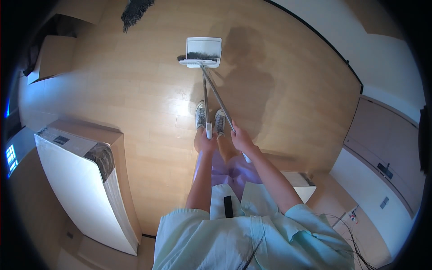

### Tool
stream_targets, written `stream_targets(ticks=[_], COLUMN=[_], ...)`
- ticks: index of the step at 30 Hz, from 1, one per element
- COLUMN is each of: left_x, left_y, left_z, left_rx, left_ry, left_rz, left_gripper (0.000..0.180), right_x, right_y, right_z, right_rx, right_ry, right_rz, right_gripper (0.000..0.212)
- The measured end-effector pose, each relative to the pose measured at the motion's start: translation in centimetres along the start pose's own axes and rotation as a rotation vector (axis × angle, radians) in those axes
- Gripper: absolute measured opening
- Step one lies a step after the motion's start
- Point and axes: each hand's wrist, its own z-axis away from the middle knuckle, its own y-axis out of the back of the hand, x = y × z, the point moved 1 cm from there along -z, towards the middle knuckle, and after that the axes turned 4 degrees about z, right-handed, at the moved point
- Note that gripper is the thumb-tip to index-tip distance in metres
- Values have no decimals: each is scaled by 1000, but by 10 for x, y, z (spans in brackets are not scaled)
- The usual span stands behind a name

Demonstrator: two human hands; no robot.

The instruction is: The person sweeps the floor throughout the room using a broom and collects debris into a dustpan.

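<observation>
A white long-handled dustpan (pixel 204 44) rests on the floor ahead of my feet. A broom (pixel 191 62) with dark bristles lies across its near part, and grey fluff or bristle shows along that line. My left hand (pixel 207 142) is wrapped round the white end of the shorter metal handle, which seems to be the dustpan's. My right hand (pixel 241 138) grips the longer handle, apparently the broom's, whose white end pokes out below the wrist. Near the dustpan the two poles come together, so which joins which head is partly hidden.
On the left stands a wrapped white mattress (pixel 74 180) on a wooden base. Beyond it are brown panels (pixel 56 56). A dark grey fringed thing (pixel 135 13) lies at the far edge. To the right is a door (pixel 382 139) in a white wall. A white-topped box (pixel 298 185) stands beside my right arm.
</observation>
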Motion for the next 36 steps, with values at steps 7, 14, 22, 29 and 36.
stream_targets(ticks=[7, 14, 22, 29, 36], left_x=[13, 35, 19, 44, 78], left_y=[-2, -11, 2, -6, -35], left_z=[2, 2, -4, -1, 13], left_rx=[76, 13, -44, -14, -323], left_ry=[-99, 16, -20, -141, 108], left_rz=[-112, 38, 100, 34, 469], left_gripper=[19, 22, 23, 16, 19], right_x=[10, 39, 12, -46, -24], right_y=[10, 21, 56, 60, 10], right_z=[31, 41, 78, 39, -29], right_rx=[-50, 3, -302, -1033, -722], right_ry=[6, 99, -121, 15, -253], right_rz=[74, -78, -1061, -2242, -1748], right_gripper=[54, 55, 47, 26, 32])
